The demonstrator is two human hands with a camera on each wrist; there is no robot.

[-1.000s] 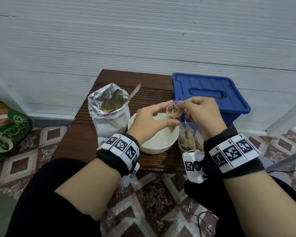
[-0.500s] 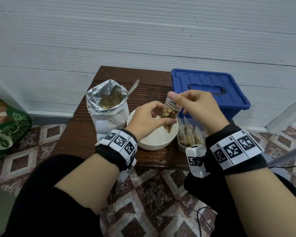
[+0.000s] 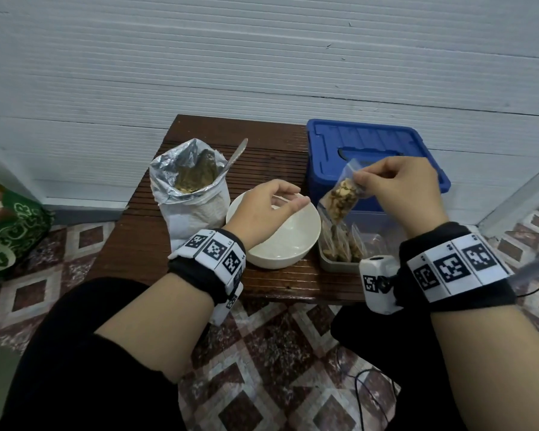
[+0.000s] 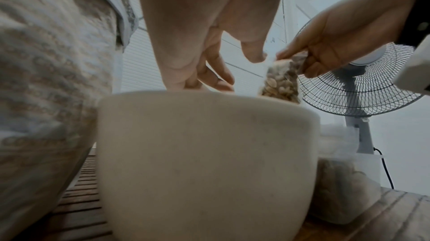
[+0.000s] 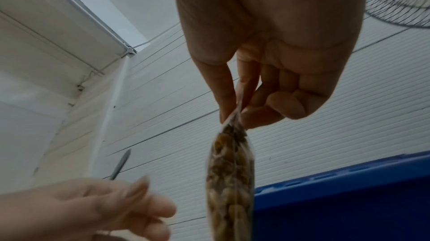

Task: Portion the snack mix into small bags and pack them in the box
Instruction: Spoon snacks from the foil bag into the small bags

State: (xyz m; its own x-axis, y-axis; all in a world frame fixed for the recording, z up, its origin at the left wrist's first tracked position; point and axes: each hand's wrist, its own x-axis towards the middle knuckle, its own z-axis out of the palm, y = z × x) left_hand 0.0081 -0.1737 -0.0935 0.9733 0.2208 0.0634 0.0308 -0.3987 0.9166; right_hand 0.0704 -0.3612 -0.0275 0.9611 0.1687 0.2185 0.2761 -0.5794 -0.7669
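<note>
Above the clear box (image 3: 339,262) of packed bags, the right hand (image 3: 399,188) pinches the top of a small bag (image 3: 343,195) full of snack mix. Over the white bowl (image 3: 296,244), the left hand (image 3: 268,206) hangs loose and holds nothing.
</note>
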